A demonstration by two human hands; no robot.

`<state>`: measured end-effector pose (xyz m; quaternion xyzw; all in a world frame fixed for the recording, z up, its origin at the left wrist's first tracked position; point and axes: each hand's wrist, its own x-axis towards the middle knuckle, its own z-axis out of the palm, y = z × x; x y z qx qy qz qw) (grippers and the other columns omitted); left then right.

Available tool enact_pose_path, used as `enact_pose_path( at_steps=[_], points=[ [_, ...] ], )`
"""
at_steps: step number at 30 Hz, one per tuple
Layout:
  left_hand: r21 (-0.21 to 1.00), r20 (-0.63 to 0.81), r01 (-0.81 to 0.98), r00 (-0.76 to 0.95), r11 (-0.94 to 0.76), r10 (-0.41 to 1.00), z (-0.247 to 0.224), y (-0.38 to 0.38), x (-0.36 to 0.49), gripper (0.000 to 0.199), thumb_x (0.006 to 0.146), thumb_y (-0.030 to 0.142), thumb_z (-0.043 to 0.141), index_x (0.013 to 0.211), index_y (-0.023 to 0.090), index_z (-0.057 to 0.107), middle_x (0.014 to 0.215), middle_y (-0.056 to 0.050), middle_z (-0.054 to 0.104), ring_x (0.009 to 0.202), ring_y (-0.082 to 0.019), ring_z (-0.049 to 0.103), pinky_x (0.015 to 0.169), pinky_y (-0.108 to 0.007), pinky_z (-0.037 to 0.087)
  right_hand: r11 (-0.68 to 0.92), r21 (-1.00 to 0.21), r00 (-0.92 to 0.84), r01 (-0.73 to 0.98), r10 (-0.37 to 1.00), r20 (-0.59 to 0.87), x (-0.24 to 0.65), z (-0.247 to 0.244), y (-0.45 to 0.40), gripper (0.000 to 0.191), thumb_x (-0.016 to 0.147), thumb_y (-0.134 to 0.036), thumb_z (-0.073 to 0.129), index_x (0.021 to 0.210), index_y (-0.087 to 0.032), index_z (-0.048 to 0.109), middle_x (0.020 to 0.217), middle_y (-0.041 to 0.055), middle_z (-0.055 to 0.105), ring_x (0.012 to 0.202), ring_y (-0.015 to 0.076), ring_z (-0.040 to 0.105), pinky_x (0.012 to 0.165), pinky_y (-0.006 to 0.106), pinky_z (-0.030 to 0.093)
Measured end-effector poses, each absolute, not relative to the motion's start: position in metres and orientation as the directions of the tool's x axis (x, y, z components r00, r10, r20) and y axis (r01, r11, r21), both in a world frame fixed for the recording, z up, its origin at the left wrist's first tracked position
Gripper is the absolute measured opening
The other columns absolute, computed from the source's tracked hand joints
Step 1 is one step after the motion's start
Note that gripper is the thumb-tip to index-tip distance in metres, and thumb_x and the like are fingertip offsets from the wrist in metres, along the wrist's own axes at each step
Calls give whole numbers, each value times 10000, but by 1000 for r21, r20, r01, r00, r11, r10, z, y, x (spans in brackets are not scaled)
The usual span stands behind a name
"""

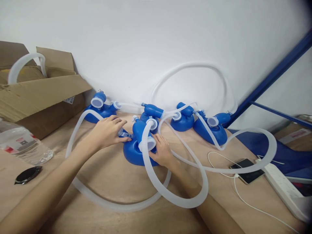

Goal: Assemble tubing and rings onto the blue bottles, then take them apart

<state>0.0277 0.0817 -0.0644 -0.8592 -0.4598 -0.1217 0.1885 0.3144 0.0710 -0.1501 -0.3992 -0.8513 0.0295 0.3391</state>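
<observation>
A blue plastic vessel (133, 152) with a round white cap (148, 145) stands on the wooden table (104, 178) in front of me. A white corrugated hose (156, 182) rises from its top fitting and loops toward me. My left hand (109, 131) grips the blue-grey fitting (124, 133) on the vessel's left side, thumb below it. Against the vessel's right side, beside the cap, rests my right hand (162, 150), its fingers curled round the edge and partly hidden by the hose.
Several similar blue vessels (211, 131) line the wall, their hoses looping over the table. At left are a cardboard box (48, 94), a water bottle (24, 143) and a dark round object (28, 175). A phone (247, 171) and power strip (284, 185) lie right.
</observation>
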Motion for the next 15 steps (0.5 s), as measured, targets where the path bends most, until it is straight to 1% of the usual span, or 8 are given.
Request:
enact_pose_path(
  at_steps=[1, 2, 4, 5, 8, 12, 15],
  points=[
    [-224, 327, 847, 531, -482, 781, -61, 81, 25, 671, 939, 753, 523, 1146, 142, 709, 1011, -176, 759, 921, -360, 713, 727, -399, 508, 680, -319, -452, 660, 699, 554, 314, -150, 71, 623, 916, -404, 644, 1477, -171, 509, 1210, 158, 670, 1134, 352, 645, 993, 545, 547],
    [-236, 263, 849, 524, -473, 810, -59, 81, 23, 641, 975, 726, 474, 1125, 149, 710, 959, -160, 758, 833, -337, 715, 675, -380, 483, 679, -319, -451, 662, 700, 553, 314, -150, 71, 626, 914, -406, 649, 1478, -171, 509, 1206, 157, 669, 1133, 354, 645, 989, 545, 549],
    [-246, 156, 834, 536, -493, 830, -57, 82, 23, 562, 1062, 594, 356, 1095, 153, 704, 907, -138, 750, 703, -284, 697, 602, -348, 425, 676, -322, -449, 663, 703, 551, 315, -150, 71, 620, 914, -408, 653, 1472, -178, 514, 1197, 154, 669, 1128, 353, 647, 982, 543, 553],
    [-250, 129, 826, 546, -505, 828, -56, 83, 24, 536, 1084, 522, 314, 1084, 149, 699, 910, -138, 747, 682, -270, 691, 586, -341, 406, 674, -324, -447, 663, 705, 550, 315, -150, 71, 610, 915, -408, 653, 1465, -181, 520, 1195, 151, 668, 1127, 352, 648, 980, 541, 553],
    [-240, 116, 818, 558, -522, 821, -58, 87, 26, 489, 1089, 402, 279, 1036, 136, 686, 894, -143, 736, 681, -262, 684, 578, -341, 387, 678, -336, -448, 654, 705, 550, 316, -150, 72, 573, 921, -413, 644, 1433, -178, 542, 1189, 148, 668, 1120, 350, 650, 978, 540, 552],
    [-131, 132, 808, 589, -575, 797, -58, 90, 23, 445, 1074, 389, 309, 1055, 139, 678, 886, -128, 735, 699, -262, 685, 608, -347, 413, 695, -323, -454, 642, 685, 570, 317, -151, 75, 588, 913, -399, 632, 1439, -154, 534, 1172, 155, 674, 1106, 357, 654, 963, 540, 552],
    [-53, 151, 795, 605, -605, 782, -56, 91, 20, 444, 1069, 395, 311, 1064, 149, 681, 905, -123, 743, 730, -256, 693, 649, -340, 442, 697, -314, -456, 645, 680, 574, 317, -152, 75, 610, 908, -404, 631, 1459, -168, 519, 1162, 146, 679, 1095, 354, 656, 958, 534, 555]
  ],
)
